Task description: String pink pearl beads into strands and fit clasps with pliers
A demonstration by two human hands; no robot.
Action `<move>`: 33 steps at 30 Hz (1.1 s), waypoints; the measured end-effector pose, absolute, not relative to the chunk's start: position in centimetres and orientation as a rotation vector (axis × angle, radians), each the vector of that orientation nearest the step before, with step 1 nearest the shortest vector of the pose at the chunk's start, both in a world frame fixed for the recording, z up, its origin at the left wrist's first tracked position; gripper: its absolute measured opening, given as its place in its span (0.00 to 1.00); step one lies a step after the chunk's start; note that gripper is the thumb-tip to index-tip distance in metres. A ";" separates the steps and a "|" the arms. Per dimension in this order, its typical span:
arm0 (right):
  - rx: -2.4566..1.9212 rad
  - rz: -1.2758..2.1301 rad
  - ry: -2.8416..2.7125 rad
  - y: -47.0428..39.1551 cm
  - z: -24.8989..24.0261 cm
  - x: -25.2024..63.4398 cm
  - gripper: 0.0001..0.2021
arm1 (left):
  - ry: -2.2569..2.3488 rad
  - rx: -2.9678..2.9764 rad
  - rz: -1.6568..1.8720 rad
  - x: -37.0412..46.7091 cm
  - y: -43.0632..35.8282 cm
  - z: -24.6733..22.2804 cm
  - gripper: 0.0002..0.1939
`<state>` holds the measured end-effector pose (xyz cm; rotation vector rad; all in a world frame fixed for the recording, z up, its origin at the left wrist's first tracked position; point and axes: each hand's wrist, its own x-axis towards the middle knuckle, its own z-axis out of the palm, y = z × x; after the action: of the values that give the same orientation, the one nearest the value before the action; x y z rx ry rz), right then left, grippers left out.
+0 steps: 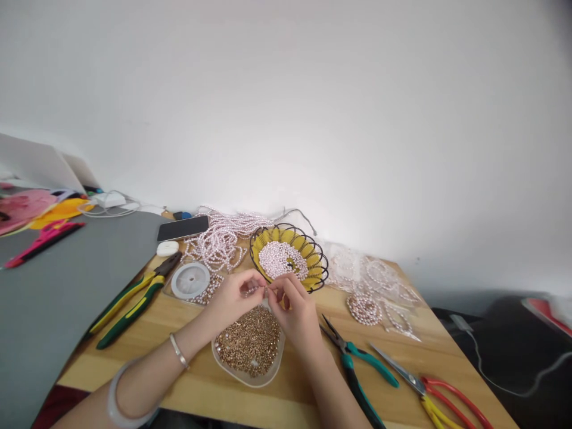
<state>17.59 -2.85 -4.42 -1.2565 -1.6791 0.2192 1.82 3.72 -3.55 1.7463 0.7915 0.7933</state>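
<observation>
My left hand (pixel 239 296) and my right hand (pixel 295 307) meet fingertip to fingertip, each closed in a pinch. Between them is something tiny and pale, perhaps a bead or the end of a strand; it is too small to make out. Just below the hands sits a clear plastic tray (pixel 250 380) filled with small gold beads (pixel 248 342). Behind the fingers stands a yellow basket (pixel 315 262) with a black wire rim, holding loose pale pink beads (pixel 279 260). Near my left wrist is a white spool (pixel 190 281) on a clear case, beside more pink beads.
Left lie green-and-yellow pliers (pixel 134 301), a phone (pixel 183 227) and a white case (pixel 167 248). Pink bead strands (pixel 218 241) are heaped behind. To the right are bagged beads (pixel 364 307), teal needle-nose pliers (pixel 348 351) and red-and-yellow scissors (pixel 417 384). A wall closes the back.
</observation>
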 end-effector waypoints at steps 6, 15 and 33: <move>-1.221 0.151 -1.719 -2.9 -4.3 17.6 0.09 | 0.791 1.900 0.826 1.8 3.4 -3.3 0.03; -1.238 0.157 -1.676 -2.9 -4.3 17.9 0.08 | 0.739 1.806 0.783 1.8 3.6 -3.5 0.03; -1.288 0.383 -1.558 -3.0 -4.1 18.2 0.05 | 0.595 1.264 0.406 1.8 3.2 -2.2 0.09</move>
<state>18.23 -3.04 -4.07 -1.2885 -1.5577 0.3827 1.83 3.19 -2.17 1.2642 0.5953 0.4056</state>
